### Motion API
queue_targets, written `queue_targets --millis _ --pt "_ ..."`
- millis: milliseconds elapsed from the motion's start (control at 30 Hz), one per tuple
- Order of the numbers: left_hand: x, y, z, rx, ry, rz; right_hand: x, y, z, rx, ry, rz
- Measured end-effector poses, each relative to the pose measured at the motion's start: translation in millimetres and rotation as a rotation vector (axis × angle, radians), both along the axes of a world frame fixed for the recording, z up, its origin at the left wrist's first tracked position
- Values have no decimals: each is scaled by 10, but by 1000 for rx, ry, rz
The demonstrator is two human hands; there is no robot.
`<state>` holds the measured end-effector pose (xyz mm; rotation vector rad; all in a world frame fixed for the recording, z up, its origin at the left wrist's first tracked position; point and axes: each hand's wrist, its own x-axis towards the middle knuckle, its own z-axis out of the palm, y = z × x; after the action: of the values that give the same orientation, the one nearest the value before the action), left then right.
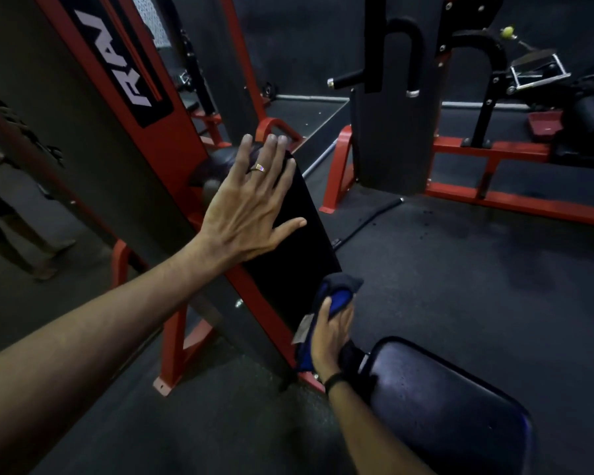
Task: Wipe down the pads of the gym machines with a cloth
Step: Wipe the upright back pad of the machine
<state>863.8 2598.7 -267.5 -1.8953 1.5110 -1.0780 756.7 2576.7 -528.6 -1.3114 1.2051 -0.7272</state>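
A black back pad point(297, 241) slopes up the red frame of a gym machine in the middle of the view. My left hand point(251, 204) lies flat on the pad's upper part, fingers spread and straight, a ring on one finger. At the pad's lower end my right hand point(331, 334) grips a bunched blue cloth point(336, 293) and holds it against the pad's bottom right edge. Part of the cloth hangs below the hand. A black seat pad point(450, 406) sits at the lower right, just beside my right wrist.
The red and grey upright point(124, 132) of the machine stands to the left of the pad. Another red-framed machine point(402, 138) stands behind on the right, with a bar point(367, 221) lying on the dark rubber floor. A person's legs point(18, 234) show at the far left.
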Motion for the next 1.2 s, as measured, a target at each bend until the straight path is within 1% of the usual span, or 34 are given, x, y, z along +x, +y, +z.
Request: queue_targets --millis 67,133,200,300,367,433,533,600,667,733,800,867,933,1033,1133,1200 --pt "-10 23 -108 108 -10 -48 -1 274 130 -72 52 59" --pt "-58 -22 -245 210 -15 -74 32 290 380 -212 25 127" --pt "-122 -57 -327 290 -19 -54 142 84 644 -295 -46 141" --pt "-143 -97 -358 277 -76 -34 292 -387 801 -373 -101 116" --pt "-139 -102 -350 271 -119 -28 339 -682 632 -304 -92 126" --pt "-134 -116 -360 280 -135 -21 313 -823 279 -143 -49 96" --pt "-113 -120 -399 278 -126 -36 112 -596 -248 -5 30 -1" --pt "-102 -137 -418 282 -132 -52 5 -286 -359 5 33 -46" --pt "-97 -143 -433 296 -115 -68 -15 -3 -175 -66 -3 -46" --pt "-92 -147 -445 300 -117 -73 61 101 130 -176 -64 -5" --pt "-100 -148 -442 307 -120 -72 189 -104 387 -301 -90 32" --pt "-107 -134 -436 310 -105 -72 339 -494 448 -385 -97 64" --pt "-100 -115 -432 296 -90 -89 448 -927 366 -272 -147 130" --pt "-110 -100 -433 278 -81 -116 349 -1190 67 62 -176 204" --pt "-121 -95 -432 255 -80 -131 86 -1042 -313 231 -157 122" --pt "-133 -86 -437 256 -85 -127 23 -943 -405 246 -134 92"
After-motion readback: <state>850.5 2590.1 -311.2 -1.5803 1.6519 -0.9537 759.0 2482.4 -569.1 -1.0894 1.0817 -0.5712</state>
